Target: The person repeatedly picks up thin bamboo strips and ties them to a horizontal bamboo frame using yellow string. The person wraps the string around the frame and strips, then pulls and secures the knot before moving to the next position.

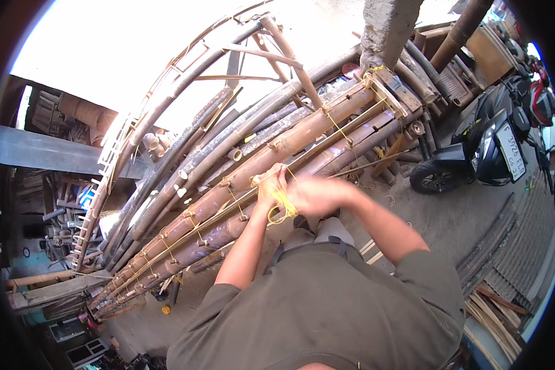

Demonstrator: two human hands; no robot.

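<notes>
My left hand [270,187] is closed, with a loose bundle of yellow cord [282,208] hanging from it. Close beside it on the right, my right hand [317,195] is smeared by motion, so its fingers cannot be made out. Both hands are over a long bamboo frame [311,129], made of two thick brown poles with thin strips between them. Yellow ties [336,126] cross the gap from pole to pole at several places along its length. Small pegs stick out of the poles. Part of the frame lies hidden behind my hands.
Many bamboo poles [240,132] lie stacked beyond the frame, under a curved bamboo structure [147,120]. A concrete post [388,31] rises at the far end. To the right stand a black motorbike [493,145] and corrugated sheets [518,246]; split strips [490,324] lie nearer.
</notes>
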